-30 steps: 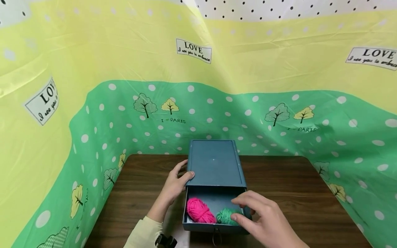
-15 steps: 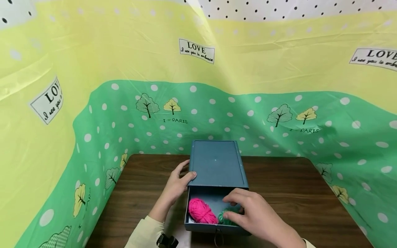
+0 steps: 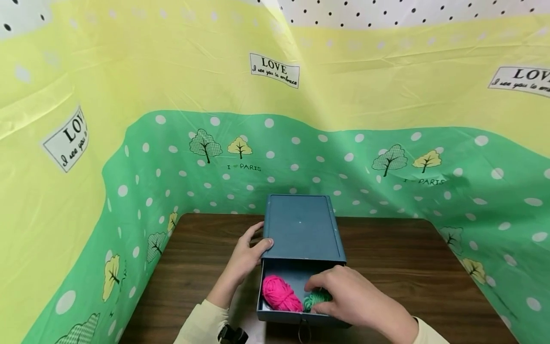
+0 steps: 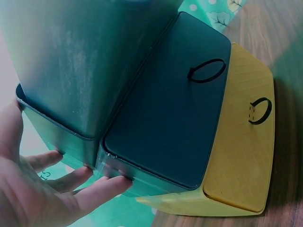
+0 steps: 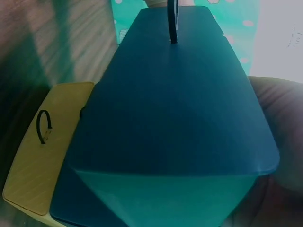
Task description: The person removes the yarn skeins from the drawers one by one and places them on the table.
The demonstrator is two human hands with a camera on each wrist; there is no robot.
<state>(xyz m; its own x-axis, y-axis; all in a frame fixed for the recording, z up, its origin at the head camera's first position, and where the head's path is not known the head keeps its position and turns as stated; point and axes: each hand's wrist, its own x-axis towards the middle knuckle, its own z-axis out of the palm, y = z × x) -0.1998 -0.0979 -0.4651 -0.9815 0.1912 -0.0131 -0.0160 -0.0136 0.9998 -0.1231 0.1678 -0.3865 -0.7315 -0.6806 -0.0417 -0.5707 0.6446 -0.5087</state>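
My left hand (image 3: 244, 258) rests on the left side of a blue drawer unit (image 3: 302, 227), thumb over the top edge. In the left wrist view its fingers (image 4: 106, 189) lie fairly straight against the unit's side. The top drawer (image 3: 275, 316) is pulled out. Inside it, a ball of bright pink yarn (image 3: 280, 294) lies at the left and a ball of green yarn (image 3: 315, 298) at the right. My right hand (image 3: 350, 296) reaches into the drawer, thumb and fingers around the green yarn, covering part of it. The right wrist view hides this grip behind the drawer front (image 5: 175, 104).
Beneath the open drawer sit a closed blue drawer (image 4: 165, 109) and a yellow drawer (image 4: 241, 132), each with a black loop pull. The unit stands on a dark wooden table (image 3: 395, 258). A printed green and yellow curtain (image 3: 275, 157) hangs behind and at both sides.
My right hand has moved left and down over the green yarn, and its fingers have closed in around it. The left hand stays on the unit; the pink yarn has not moved.
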